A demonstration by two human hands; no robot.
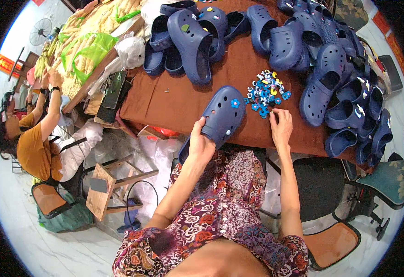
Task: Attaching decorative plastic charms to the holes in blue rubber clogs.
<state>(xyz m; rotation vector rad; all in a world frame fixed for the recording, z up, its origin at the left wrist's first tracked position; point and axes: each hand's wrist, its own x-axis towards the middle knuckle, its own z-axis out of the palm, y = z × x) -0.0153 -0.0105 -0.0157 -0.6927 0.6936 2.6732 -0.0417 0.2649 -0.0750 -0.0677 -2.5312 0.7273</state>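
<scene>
My left hand [201, 147] grips a navy blue foam clog [220, 115] by its side and heel end, holding it tilted at the table's near edge. The clog's holed toe faces up and away, with a blue flower charm [234, 103] and a small white charm [228, 132] on it. My right hand [281, 127] is at the near edge of a pile of small shoe charms [265, 91] in blue, white, black and yellow. Its thumb and fingertips are pinched together; what they hold, if anything, is too small to make out.
Navy clogs, some with charms, crowd the table's right side [331, 69] and back left [190, 44]. A brown cloth [151, 101] covers the table. A wooden stool [114, 184] stands lower left, chairs [317, 184] at right. Another person [43, 143] works at far left.
</scene>
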